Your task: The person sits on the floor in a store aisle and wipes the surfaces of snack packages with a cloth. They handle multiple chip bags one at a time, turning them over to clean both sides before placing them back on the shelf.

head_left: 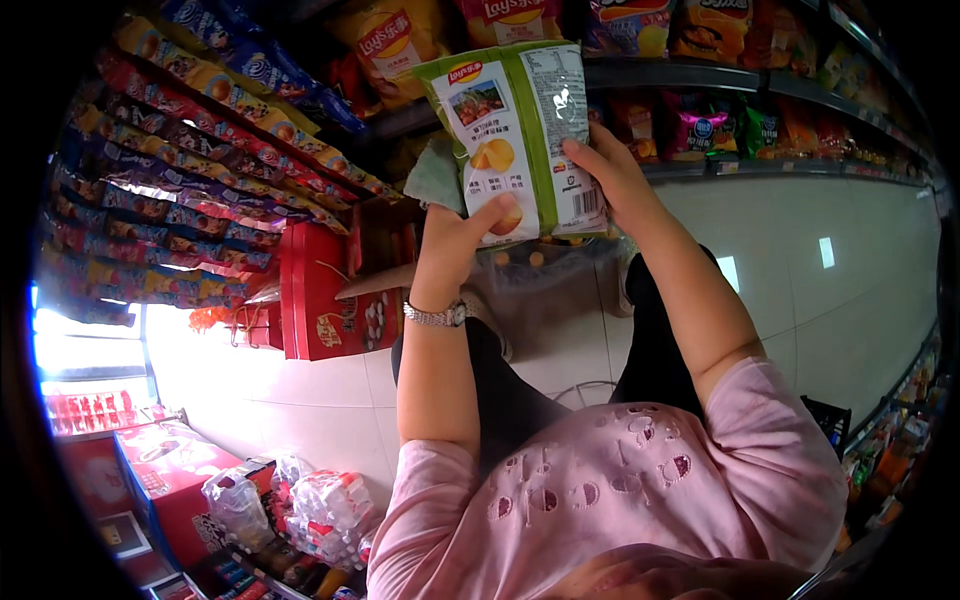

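Observation:
A green and white bag of potato chips (535, 120) is held up between my hands, its printed back facing me. My left hand (455, 240) grips the lower left edge, thumb on the front and fingers hidden behind. A pale green cloth (433, 178) shows beside the bag just above this hand; whether the fingers hold it, I cannot tell. My right hand (618, 180) grasps the right edge, its thumb across the front near the barcode. A metal watch (437, 314) sits on my left wrist.
Shelves with chip bags (395, 45) stand ahead, and a lower shelf edge (770, 168) runs right. Hanging rows of snack packets (200, 130) fill the left. Beside my legs is a red gift box (325, 300). Plastic bags (325, 505) lie lower left, over pale floor tiles (820, 280).

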Motion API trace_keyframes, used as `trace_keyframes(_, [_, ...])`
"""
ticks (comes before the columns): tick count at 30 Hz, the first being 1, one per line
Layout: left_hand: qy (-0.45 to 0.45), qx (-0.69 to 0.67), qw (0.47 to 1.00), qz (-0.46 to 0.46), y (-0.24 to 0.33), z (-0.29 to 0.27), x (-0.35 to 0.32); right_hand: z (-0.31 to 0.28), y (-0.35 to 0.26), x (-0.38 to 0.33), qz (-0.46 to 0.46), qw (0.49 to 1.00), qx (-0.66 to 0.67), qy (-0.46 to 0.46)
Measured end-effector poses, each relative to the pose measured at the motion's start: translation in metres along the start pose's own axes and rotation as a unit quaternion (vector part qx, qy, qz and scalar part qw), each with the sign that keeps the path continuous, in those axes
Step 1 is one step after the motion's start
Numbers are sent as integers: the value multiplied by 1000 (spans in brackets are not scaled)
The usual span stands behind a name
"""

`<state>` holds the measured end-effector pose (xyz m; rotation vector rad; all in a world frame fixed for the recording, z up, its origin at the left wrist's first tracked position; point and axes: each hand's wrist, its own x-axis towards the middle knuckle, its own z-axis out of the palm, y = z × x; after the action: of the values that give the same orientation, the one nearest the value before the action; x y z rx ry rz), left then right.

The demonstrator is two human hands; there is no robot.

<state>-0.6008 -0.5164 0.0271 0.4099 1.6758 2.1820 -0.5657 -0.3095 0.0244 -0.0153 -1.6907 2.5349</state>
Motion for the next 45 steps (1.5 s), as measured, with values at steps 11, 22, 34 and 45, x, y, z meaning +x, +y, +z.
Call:
trace_keyframes(11, [52,-79,992,-87,-5,7,1,-14,11,9,81,994,-46,59])
trace_keyframes(22, [61,-83,990,-99,-3,5,2,-16,9,10,88,996,-10,34])
trace_keyframes(34, [56,-71,992,-89,-11,2,3,-11,4,6,102,994,23,-39])
trace_keyframes(45, [143,-147,975,-87,-17,-10,9,-23,9,14,93,986,139,4])
